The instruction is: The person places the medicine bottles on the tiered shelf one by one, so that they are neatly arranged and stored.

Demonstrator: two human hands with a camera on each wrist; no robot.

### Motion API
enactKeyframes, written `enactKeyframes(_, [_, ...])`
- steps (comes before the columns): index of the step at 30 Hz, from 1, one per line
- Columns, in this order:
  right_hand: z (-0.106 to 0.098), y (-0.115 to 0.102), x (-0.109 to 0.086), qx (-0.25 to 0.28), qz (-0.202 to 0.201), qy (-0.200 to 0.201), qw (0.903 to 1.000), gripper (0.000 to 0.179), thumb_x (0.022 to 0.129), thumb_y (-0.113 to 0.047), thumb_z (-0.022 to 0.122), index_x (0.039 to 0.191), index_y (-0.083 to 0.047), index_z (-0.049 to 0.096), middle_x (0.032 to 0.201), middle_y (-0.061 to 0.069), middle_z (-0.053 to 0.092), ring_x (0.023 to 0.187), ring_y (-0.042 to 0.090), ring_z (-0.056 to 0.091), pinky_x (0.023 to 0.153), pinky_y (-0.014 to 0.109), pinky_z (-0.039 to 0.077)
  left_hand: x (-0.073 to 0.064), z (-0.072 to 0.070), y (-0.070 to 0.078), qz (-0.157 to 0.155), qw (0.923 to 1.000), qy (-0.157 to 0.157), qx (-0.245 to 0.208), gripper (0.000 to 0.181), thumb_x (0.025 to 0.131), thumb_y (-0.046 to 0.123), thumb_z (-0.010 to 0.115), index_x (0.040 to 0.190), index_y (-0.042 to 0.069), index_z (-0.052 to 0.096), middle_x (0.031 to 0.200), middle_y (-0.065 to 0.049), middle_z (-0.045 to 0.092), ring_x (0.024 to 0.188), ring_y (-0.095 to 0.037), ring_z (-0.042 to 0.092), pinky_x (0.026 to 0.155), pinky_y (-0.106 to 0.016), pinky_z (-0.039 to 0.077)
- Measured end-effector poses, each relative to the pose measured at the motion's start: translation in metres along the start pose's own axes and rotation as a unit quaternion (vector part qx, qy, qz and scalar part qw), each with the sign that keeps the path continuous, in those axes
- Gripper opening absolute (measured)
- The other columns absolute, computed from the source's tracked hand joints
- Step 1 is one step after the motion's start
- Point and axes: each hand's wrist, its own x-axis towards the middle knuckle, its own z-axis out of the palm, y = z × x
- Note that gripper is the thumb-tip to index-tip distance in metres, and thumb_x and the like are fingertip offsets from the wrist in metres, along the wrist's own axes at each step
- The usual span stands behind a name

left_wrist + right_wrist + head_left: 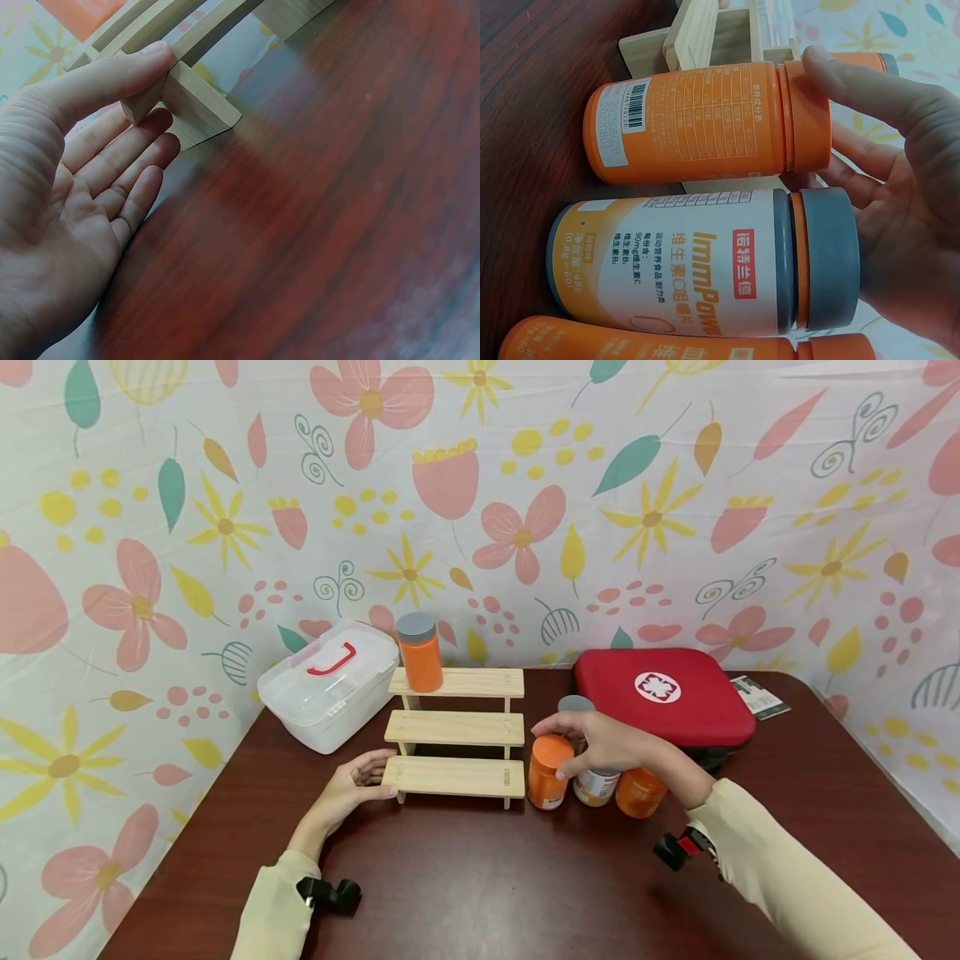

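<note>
A three-step wooden display rack stands mid-table. My left hand holds the left end of its lowest step, thumb along the edge and fingers beneath. To the right of the rack, my right hand grips an orange pill bottle by its orange cap, thumb on one side and fingers round the other. Right beside it is a white-and-yellow vitamin bottle with a grey cap, then another orange bottle. An orange bottle with a grey cap stands on the top step, at its left.
Behind my right hand shows another grey cap, its bottle mostly hidden. A red first-aid case lies at the back right, a printed card beside it. A translucent box with a red handle sits back left, before a patterned cloth.
</note>
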Motion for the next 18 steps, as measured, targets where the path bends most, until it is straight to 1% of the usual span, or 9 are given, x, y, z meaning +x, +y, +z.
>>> enactKeyframes(3, [0.0002, 0.0003, 0.0001, -0.002, -0.007, -0.003, 1.0, 0.06, 0.084, -0.019, 0.076, 0.136, -0.002, 0.05, 0.124, 0.012, 0.059, 0.108, 0.023, 0.054, 0.087, 0.028, 0.052, -0.0002, -0.0001, -0.0004, 0.001, 1.0, 0.001, 0.0, 0.063, 0.08, 0.004, 0.076, 0.138, -0.001, 0.05, 0.131, -0.025, 0.056, 0.1, -0.007, 0.059, 0.087, -0.02, 0.049])
enactKeyframes(7, [0.0003, -0.0007, -0.0001, -0.01, -0.008, 0.0, 0.9999, 0.059, 0.084, -0.019, 0.076, 0.135, -0.001, 0.051, 0.122, 0.012, 0.06, 0.107, 0.023, 0.054, 0.086, 0.027, 0.052, -0.0005, 0.0001, 0.0003, -0.003, 1.0, 0.001, -0.005, 0.064, 0.08, 0.004, 0.076, 0.138, -0.002, 0.049, 0.13, -0.023, 0.057, 0.099, -0.007, 0.06, 0.087, -0.02, 0.049])
enactKeyframes(12, [0.0019, 0.0004, 0.0, -0.02, 0.003, 0.013, 0.9997, 0.058, 0.084, -0.02, 0.076, 0.135, -0.003, 0.054, 0.121, 0.009, 0.061, 0.106, 0.022, 0.054, 0.087, 0.029, 0.052, -0.0017, 0.0002, 0.0012, -0.01, 0.9999, 0.0, -0.007, 0.065, 0.08, 0.004, 0.076, 0.139, -0.002, 0.049, 0.129, -0.021, 0.057, 0.099, -0.007, 0.059, 0.087, -0.02, 0.05])
enactKeyframes(18, [0.0029, 0.0015, -0.0008, -0.025, -0.002, 0.03, 0.9992, 0.056, 0.083, -0.021, 0.077, 0.134, -0.006, 0.057, 0.12, 0.008, 0.063, 0.104, 0.02, 0.057, 0.087, 0.027, 0.052, -0.0005, 0.0006, 0.0014, -0.006, 1.0, 0.0, -0.008, 0.065, 0.08, 0.004, 0.076, 0.139, -0.002, 0.049, 0.13, -0.022, 0.057, 0.1, -0.007, 0.06, 0.087, -0.02, 0.05])
